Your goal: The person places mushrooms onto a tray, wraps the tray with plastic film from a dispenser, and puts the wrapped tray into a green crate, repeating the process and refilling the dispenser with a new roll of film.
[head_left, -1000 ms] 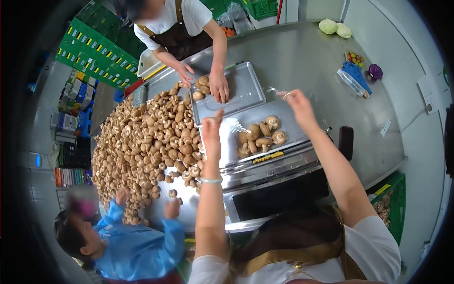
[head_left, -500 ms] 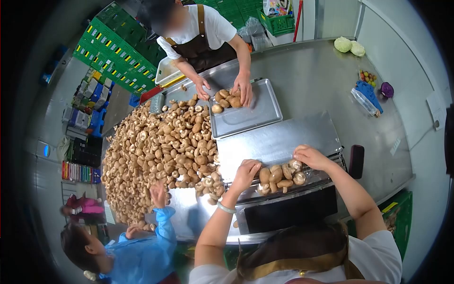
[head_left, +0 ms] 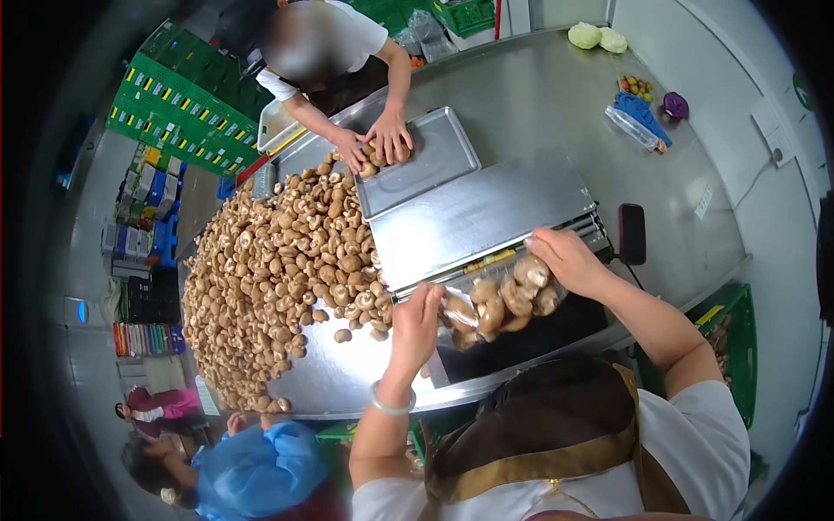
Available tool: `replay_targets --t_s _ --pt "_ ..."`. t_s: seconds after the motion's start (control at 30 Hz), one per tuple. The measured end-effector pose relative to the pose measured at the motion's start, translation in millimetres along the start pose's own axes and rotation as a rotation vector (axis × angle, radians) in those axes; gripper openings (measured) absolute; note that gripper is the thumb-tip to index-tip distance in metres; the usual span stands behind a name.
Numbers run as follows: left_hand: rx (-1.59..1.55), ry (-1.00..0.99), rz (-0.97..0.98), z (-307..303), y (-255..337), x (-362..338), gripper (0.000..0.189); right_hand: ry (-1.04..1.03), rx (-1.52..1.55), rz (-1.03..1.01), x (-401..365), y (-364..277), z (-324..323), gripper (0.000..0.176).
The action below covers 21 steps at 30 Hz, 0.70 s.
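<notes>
A row of brown shiitake mushrooms (head_left: 489, 310) lies in clear plastic film between my hands, over the black plate (head_left: 556, 334) of a metal wrapping machine (head_left: 486, 204). My left hand (head_left: 415, 328) is closed on the left end of the film, beside a small white patch. My right hand (head_left: 563, 259) pinches the right end, close to the mushroom there. The film is hard to make out under the glare, and whether a tray lies beneath the mushrooms cannot be told.
A large heap of mushrooms (head_left: 269, 278) covers the steel table's left side. Across it, a co-worker's hands (head_left: 375, 146) touch mushrooms on a metal tray (head_left: 439, 156). Another person in blue sleeves (head_left: 261, 464) stands lower left. A phone (head_left: 632, 234) and cabbages (head_left: 598, 37) lie right.
My hands have brought the film-wrapped mushrooms nearer my body, off the machine's rollers. The person in blue has drawn a raised hand back from the heap. The view has shifted.
</notes>
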<state>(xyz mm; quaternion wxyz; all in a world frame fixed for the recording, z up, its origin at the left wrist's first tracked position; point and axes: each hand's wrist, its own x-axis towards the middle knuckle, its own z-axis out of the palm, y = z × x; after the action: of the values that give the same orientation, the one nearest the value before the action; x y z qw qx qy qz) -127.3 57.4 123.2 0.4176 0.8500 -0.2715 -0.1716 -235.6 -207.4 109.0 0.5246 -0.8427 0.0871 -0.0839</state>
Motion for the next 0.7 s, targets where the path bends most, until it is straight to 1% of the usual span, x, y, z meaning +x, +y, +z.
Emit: replay_targets --t_s 0.03,0.07,0.13,0.23,0.3,0.33,0.37,0.4,0.43,0.47,0.5,0.53,0.57,0.6,0.63,0.67,0.7 --pt "-0.088 0.004 -0.049 9.5 1.4 -12.1 0.027 -0.029 -0.016 0.024 -13.2 1.8 2.1 0.037" --pt "-0.098 0.02 -0.025 25.1 -16.4 -21.5 0.027 -0.037 -0.099 0.07 -26.7 4.4 6.6 0.037" --pt "-0.046 0.03 -0.074 54.3 -41.9 -33.9 0.028 -0.052 -0.134 0.115 -49.5 33.8 23.8 0.036" --pt "0.072 0.064 -0.111 89.6 -75.3 -41.8 0.032 0.012 -0.324 0.105 -71.1 80.5 51.4 0.037" --pt "0.145 0.143 -0.061 116.2 -92.6 -48.1 0.032 0.074 -0.424 0.123 -81.0 101.5 64.6 0.037" --pt "0.181 0.183 -0.037 127.5 -101.7 -52.3 0.032 0.066 -0.43 0.143 -86.5 109.1 68.7 0.036" --pt "0.225 0.192 -0.025 136.5 -111.9 -56.2 0.025 0.058 -0.436 0.164 -93.0 117.3 71.5 0.036" --pt "0.229 0.216 -0.068 141.2 -112.9 -61.9 0.024 0.05 -0.441 0.184 -100.2 124.1 73.6 0.036" --pt "0.234 0.242 -0.11 144.7 -113.9 -67.2 0.023 0.031 -0.416 0.222 -110.0 129.4 74.4 0.03" --pt "0.238 0.268 -0.154 147.4 -115.2 -72.9 0.022 0.076 -0.353 0.245 -119.4 134.0 75.7 0.028" --pt "0.157 0.285 -0.13 147.6 -120.0 -80.5 0.019 0.118 -0.291 0.269 -128.4 135.6 76.5 0.027" --pt "0.069 0.319 -0.141 150.6 -125.4 -88.1 0.018 0.162 -0.227 0.294 -136.3 137.3 78.0 0.026" --pt "-0.019 0.351 -0.152 154.3 -131.7 -95.0 0.017 0.199 -0.179 0.283 -142.4 141.6 81.1 0.021" --pt "-0.107 0.381 -0.166 158.7 -138.2 -101.2 0.017 0.209 -0.094 0.327 -144.7 139.5 83.1 0.02" --pt "-0.246 0.322 -0.216 160.3 -142.1 -103.8 0.016 0.221 -0.008 0.372 -142.7 134.6 86.5 0.019" --pt "-0.291 0.336 -0.212 160.9 -146.0 -106.5 0.016 0.235 0.078 0.413 -144.1 132.2 89.1 0.019" --pt "-0.336 0.352 -0.206 158.9 -145.6 -105.2 0.016 0.349 0.16 0.365 -147.7 143.3 98.4 0.016"
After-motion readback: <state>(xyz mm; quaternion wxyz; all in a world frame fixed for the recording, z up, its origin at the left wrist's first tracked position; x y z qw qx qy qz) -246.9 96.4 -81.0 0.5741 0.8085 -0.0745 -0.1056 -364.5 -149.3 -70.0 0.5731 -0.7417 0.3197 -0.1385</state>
